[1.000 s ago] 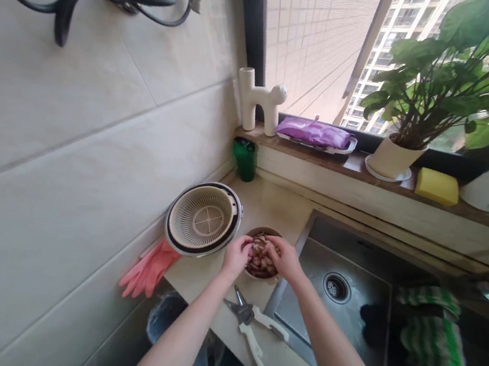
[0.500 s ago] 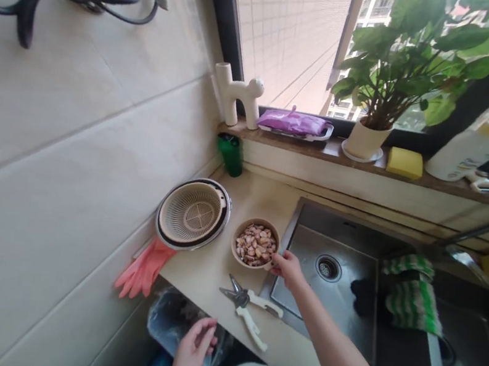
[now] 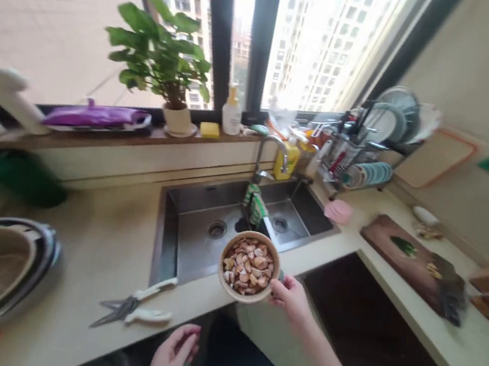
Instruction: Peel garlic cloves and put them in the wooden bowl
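Observation:
My right hand [image 3: 293, 300] grips the small handle of a round beige bowl [image 3: 221, 267], held up over the counter's front edge by the sink. Brownish-pink pieces that look like unpeeled garlic cloves [image 3: 249, 265] fill it. My left hand [image 3: 176, 350] hangs at the counter edge, fingers loosely curled and apart from the thumb, with nothing visible in it. Spread kitchen scissors [image 3: 133, 305] with white handles lie on the counter [image 3: 123, 237], a little left of that hand.
A double sink [image 3: 188, 255] has a striped green cloth [image 3: 257, 204] over its divider. At left stands a beige colander [image 3: 20, 261] in a larger basin. A cutting board [image 3: 385, 238] and dish rack [image 3: 343, 181] are to the right. A potted plant [image 3: 177, 119] sits on the sill.
My right hand has lifted the bowl off the counter and brought it nearer, in front of the sink. The view has swung right. My left hand stays low and empty-looking.

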`<state>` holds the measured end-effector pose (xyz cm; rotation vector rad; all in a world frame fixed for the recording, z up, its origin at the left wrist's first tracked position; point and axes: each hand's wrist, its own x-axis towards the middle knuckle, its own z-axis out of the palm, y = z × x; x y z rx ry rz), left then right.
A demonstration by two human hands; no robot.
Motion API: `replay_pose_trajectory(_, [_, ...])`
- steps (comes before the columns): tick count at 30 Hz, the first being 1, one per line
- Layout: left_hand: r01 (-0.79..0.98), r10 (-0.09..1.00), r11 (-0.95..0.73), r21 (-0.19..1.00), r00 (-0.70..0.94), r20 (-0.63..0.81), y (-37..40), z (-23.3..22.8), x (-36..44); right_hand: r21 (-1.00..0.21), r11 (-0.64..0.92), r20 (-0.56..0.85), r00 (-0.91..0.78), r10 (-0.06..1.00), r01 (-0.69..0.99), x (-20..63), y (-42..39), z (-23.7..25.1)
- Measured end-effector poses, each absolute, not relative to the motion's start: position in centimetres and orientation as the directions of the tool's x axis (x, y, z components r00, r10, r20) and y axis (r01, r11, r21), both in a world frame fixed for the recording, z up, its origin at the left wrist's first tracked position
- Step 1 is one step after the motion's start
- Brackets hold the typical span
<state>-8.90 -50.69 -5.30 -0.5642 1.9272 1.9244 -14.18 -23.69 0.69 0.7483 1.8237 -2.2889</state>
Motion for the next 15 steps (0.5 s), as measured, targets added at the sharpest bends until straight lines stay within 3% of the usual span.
replay_pose_trajectory(4, [-0.498, 0.223, 0.022, 0.867, -0.843, -0.49, -42.9, -3.8, -7.4, -0.865, -0.29, -0.494, -0.793, 0.356, 0.409, -9.4, -17.8, 0.0])
replay_pose_trajectory(7, [-0.496, 0.308, 0.008, 0.868, -0.825, -0.474, -38.0, -3.4, -6.2, -0.847, -0.313, -0.523, -0.781, 0.342, 0.431, -9.1, -15.1, -1.5])
replay_pose_trajectory(10, [-0.493, 0.257, -0.011, 0.87, -0.842, -0.473, -34.1, -3.7, -5.8, -0.821, -0.301, -0.556, -0.799, 0.23, 0.485, -11.5, -13.4, -3.1])
replay_pose_trajectory(15, [-0.5, -0.005, -0.057, 0.864, -0.865, -0.501, -29.3, -5.2, -4.8, -0.813, -0.103, -0.575, -0.818, -0.018, 0.573, -17.1, -11.5, -4.9])
